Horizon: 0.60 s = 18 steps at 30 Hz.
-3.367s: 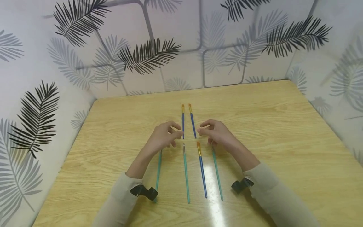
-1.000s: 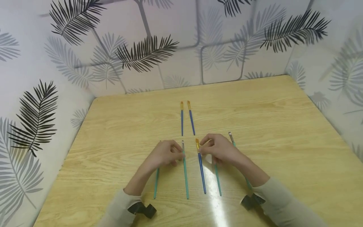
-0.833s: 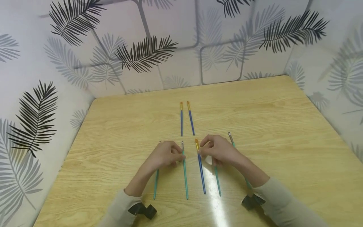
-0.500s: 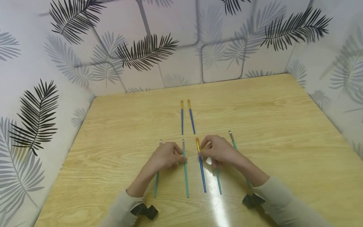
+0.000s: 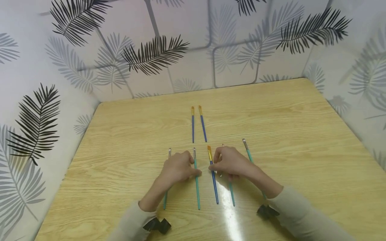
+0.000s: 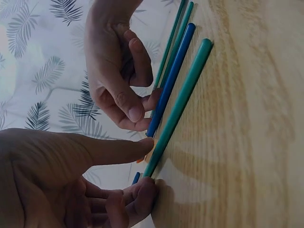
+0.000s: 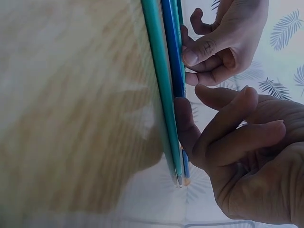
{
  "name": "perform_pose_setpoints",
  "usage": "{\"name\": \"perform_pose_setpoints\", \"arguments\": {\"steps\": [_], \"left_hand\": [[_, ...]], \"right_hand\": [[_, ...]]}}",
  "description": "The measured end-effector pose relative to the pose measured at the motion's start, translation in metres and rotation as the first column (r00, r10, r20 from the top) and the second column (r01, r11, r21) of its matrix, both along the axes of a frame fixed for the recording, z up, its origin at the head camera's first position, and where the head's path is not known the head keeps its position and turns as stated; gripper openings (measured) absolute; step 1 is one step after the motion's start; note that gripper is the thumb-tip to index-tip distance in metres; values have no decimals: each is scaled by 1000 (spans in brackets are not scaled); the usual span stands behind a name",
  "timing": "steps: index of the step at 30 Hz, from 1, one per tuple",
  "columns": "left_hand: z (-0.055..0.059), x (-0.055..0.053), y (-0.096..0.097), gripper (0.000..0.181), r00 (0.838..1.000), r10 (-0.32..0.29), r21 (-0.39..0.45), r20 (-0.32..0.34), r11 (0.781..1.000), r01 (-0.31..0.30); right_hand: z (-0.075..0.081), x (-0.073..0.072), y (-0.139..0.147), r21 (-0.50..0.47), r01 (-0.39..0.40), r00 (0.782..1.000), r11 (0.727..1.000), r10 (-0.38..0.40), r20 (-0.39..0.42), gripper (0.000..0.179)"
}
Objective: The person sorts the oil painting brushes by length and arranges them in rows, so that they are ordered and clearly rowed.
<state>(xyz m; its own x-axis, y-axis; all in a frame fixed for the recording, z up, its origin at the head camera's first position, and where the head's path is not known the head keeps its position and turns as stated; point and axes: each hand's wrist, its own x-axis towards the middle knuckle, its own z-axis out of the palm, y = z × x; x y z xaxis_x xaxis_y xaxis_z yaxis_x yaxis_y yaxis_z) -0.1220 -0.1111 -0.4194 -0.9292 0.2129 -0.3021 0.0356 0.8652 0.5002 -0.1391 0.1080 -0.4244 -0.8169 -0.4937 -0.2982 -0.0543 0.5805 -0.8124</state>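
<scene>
In the head view my left hand [image 5: 179,169] straddles a green paintbrush [image 5: 197,192] with a silver ferrule. Its thumb lies across the handle, and a gap parts thumb and fingers in the left wrist view. My right hand [image 5: 230,162] is at a blue paintbrush [image 5: 215,187] with orange bristles; the thumb overlaps it just below the gold ferrule. The right fingertips lie close against that blue handle in the right wrist view, the fingers loosely bent. Both brushes lie on the wooden table [image 5: 120,134]. Another green paintbrush [image 5: 231,192] passes partly hidden under my right hand.
A green paintbrush [image 5: 166,201] runs partly beneath my left hand. One more green paintbrush [image 5: 249,154] slants under my right forearm. Towards the back lie two blue paintbrushes, a left one [image 5: 193,129] and a right one [image 5: 203,129]. A leaf-patterned wall [image 5: 181,73] rises behind the table.
Both hands have come nearer to me, from beside the back brushes to the upper handles of the front ones. The far right green brush now shows by my right arm. The middle brushes stay put.
</scene>
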Motion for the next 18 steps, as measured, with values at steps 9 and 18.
{"name": "perform_pose_setpoints", "arguments": {"steps": [9,18], "left_hand": [[-1,1,4,38,996,-7,-70,-90,998,0],[-1,-2,7,56,995,-3,-45,-104,999,-2]], "right_hand": [[2,-4,-10,112,-4,999,994,8,-37,21],[3,-9,-15,145,-39,997,989,48,-57,33]]}}
